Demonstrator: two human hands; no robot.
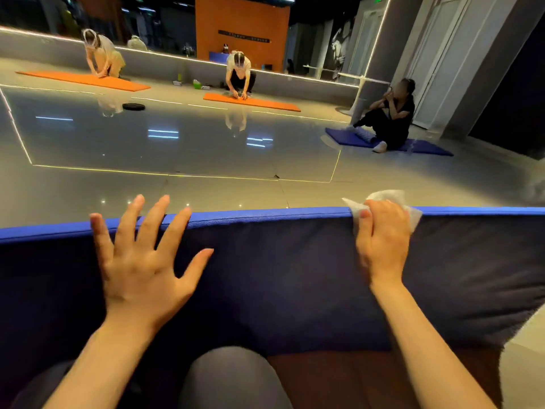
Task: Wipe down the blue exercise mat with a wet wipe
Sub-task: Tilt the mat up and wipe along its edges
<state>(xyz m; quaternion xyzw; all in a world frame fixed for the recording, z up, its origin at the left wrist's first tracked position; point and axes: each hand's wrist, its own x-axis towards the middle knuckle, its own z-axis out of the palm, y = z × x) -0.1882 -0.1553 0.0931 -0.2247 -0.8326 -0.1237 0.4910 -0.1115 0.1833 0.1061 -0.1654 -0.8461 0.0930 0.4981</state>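
Observation:
The blue exercise mat (pixel 280 276) lies across the lower half of the head view, its bright far edge running left to right. My left hand (pixel 141 261) lies flat on the mat with fingers spread, the fingertips reaching over the far edge. My right hand (pixel 382 240) grips a crumpled white wet wipe (pixel 383 197) at the mat's far edge on the right. The wipe sticks out past my fingers and over the edge. My knee (pixel 233 379) shows at the bottom centre.
A glossy grey floor (pixel 177 149) stretches beyond the mat. A person (pixel 389 116) sits on another blue mat (pixel 427 147) at the right. Two people kneel on orange mats (pixel 253 101) farther back. A dark round disc (pixel 133 106) lies on the floor.

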